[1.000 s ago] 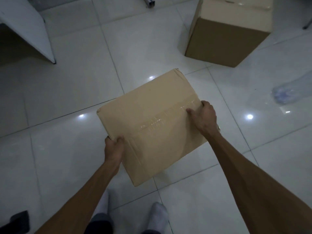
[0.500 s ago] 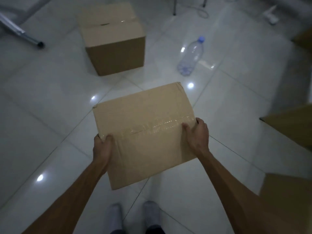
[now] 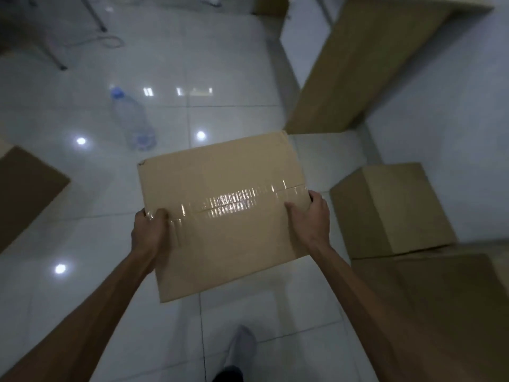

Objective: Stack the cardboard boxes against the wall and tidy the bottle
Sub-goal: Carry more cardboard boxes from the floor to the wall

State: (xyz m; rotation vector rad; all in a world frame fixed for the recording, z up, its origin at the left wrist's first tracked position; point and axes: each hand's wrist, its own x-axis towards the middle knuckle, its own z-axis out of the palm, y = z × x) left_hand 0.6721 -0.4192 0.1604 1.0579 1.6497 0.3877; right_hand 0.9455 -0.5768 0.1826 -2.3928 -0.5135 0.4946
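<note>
I carry a taped cardboard box (image 3: 220,188) in front of me above the tiled floor. My left hand (image 3: 150,230) grips its left edge and my right hand (image 3: 311,216) grips its right edge, thumbs on top. An empty clear plastic bottle (image 3: 132,119) with a blue cap lies on the floor ahead to the left. Along the wall on the right stand a small cardboard box (image 3: 399,210), a lower one (image 3: 440,304) nearer to me, and a tall stack of boxes (image 3: 363,64) farther away.
Another cardboard box (image 3: 24,188) sits at the left edge of view. Metal furniture legs (image 3: 96,15) and a loose cable (image 3: 107,41) are at the far left. My foot in a white sock (image 3: 242,346) is on the tiles below the carried box.
My view has swung to the right with the box still held. The bottle has shifted from ahead-right to ahead-left, and the boxes by the wall have come into view on the right.
</note>
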